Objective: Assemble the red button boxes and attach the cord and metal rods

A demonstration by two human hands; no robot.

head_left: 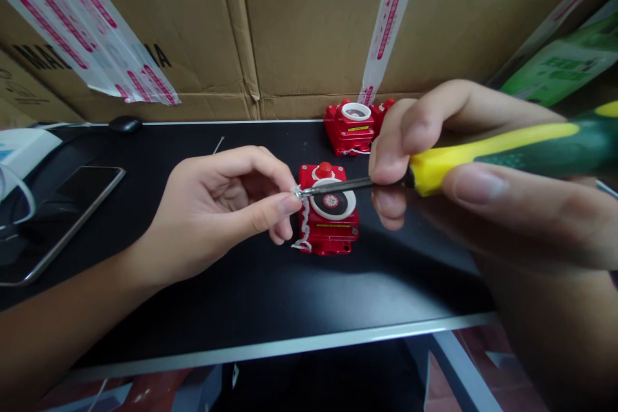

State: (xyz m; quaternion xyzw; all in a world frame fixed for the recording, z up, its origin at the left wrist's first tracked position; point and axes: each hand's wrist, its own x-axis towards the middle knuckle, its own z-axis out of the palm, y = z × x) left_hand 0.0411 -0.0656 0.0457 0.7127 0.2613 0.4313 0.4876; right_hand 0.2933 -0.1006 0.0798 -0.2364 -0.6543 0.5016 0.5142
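Observation:
In my right hand [463,148] is a screwdriver [487,158] with a yellow and green handle, its dark shaft pointing left. My left hand [226,199] pinches a small silvery piece [298,192] between thumb and forefinger, right at the screwdriver's tip. Whether that piece is a screw I cannot tell. A thin white cord or chain [304,225] hangs from the pinch down the left side of a red box [333,239]. This box has a red button and a round white-rimmed dark face; it lies on the black table below the shaft.
A second red box [352,135] with a white ring stands at the back, partly behind my right fingers. On the left lie a phone [62,219], a white box with a cable [29,151] and a black mouse [124,124]. Taped cardboard [299,26] walls off the back of the black table [270,309].

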